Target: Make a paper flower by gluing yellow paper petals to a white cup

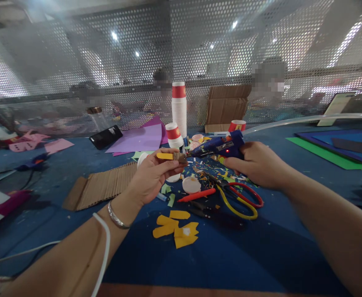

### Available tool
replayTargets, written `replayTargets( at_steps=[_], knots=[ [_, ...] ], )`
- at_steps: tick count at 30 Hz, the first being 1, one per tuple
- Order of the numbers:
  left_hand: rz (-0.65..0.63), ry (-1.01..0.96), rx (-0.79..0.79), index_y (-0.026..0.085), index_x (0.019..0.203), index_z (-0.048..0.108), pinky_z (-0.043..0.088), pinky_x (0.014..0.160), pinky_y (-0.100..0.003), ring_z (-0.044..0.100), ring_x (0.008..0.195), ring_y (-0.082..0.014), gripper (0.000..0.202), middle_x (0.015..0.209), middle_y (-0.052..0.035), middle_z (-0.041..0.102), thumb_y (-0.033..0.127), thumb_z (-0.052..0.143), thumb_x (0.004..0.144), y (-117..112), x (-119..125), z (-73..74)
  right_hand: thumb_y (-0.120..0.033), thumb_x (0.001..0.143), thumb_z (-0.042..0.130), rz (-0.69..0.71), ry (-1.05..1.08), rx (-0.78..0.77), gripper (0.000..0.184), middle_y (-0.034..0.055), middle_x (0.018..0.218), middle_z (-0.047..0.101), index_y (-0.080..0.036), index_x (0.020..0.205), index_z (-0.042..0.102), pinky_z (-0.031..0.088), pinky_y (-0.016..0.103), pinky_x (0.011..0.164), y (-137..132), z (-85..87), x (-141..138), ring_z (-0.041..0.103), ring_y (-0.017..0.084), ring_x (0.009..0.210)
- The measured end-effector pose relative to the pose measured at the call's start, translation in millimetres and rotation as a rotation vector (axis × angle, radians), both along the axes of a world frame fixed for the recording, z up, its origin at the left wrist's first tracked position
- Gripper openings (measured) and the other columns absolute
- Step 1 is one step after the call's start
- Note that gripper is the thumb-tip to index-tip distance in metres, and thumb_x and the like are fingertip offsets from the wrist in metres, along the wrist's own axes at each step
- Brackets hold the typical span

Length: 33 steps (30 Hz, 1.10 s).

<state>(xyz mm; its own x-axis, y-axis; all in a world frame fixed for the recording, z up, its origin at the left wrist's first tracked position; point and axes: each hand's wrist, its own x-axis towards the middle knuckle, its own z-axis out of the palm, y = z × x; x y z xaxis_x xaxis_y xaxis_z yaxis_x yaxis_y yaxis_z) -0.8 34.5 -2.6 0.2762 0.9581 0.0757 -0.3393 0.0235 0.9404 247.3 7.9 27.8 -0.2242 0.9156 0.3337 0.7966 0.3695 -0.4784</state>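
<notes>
My left hand (154,175) is closed on a small yellow foam strip (165,156) with a brownish bit at its right end. My right hand (256,163) grips a blue hot glue gun (221,146) whose red light is on. The gun's nozzle points left and almost touches the end of the strip. Both hands hover above a blue table (218,255). Below them lie yellow foam cut-outs (176,229), a red pen (196,195) and scissors with red and yellow handles (241,200).
A tall stack of paper cups (178,108) stands at the back, with single cups (174,135) beside it. Corrugated cardboard (103,185) lies at left, a black phone (105,136) and purple paper (140,138) behind it. Coloured sheets (329,150) lie at right. Other people sit behind a perforated screen (75,62).
</notes>
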Motion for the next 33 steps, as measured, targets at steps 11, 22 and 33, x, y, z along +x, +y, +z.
replayTargets(
  at_steps=[11, 22, 33],
  knots=[
    [0.004, 0.002, 0.001, 0.016, 0.095, 0.067, 0.058, 0.079, -0.03, 0.075, 0.082, -0.0198, 0.031, 0.089, -0.0059, 0.077, 0.009, 0.08, 0.068, 0, 0, -0.7, -0.032, 0.079, 0.049, -0.023, -0.021, 0.004, 0.026, -0.0002, 0.053, 0.051, -0.022, 0.056, 0.044, 0.03, 0.03, 0.052, -1, 0.6, -3, 0.043, 0.014, 0.054],
    [-0.058, 0.036, -0.068, 0.015, 0.098, 0.066, 0.057, 0.075, -0.028, 0.075, 0.083, -0.0204, 0.032, 0.085, -0.0062, 0.077, 0.009, 0.079, 0.069, -1, 0, -1.1, -0.033, 0.083, 0.067, -0.358, -0.057, -0.159, 0.041, -0.0003, 0.043, 0.053, -0.02, 0.047, 0.051, 0.033, 0.029, 0.05, 9, 11.3, 27, 0.044, 0.012, 0.042],
    [-0.079, 0.05, -0.079, 0.014, 0.099, 0.064, 0.057, 0.076, -0.027, 0.076, 0.086, -0.0215, 0.035, 0.089, -0.0079, 0.078, 0.007, 0.079, 0.068, -3, 1, 0.5, -0.044, 0.091, 0.062, -0.626, -0.281, -0.317, 0.046, 0.0055, 0.048, 0.062, -0.02, 0.053, 0.053, 0.038, 0.029, 0.054, 34, 12.6, 82, 0.055, 0.016, 0.044]
  ],
)
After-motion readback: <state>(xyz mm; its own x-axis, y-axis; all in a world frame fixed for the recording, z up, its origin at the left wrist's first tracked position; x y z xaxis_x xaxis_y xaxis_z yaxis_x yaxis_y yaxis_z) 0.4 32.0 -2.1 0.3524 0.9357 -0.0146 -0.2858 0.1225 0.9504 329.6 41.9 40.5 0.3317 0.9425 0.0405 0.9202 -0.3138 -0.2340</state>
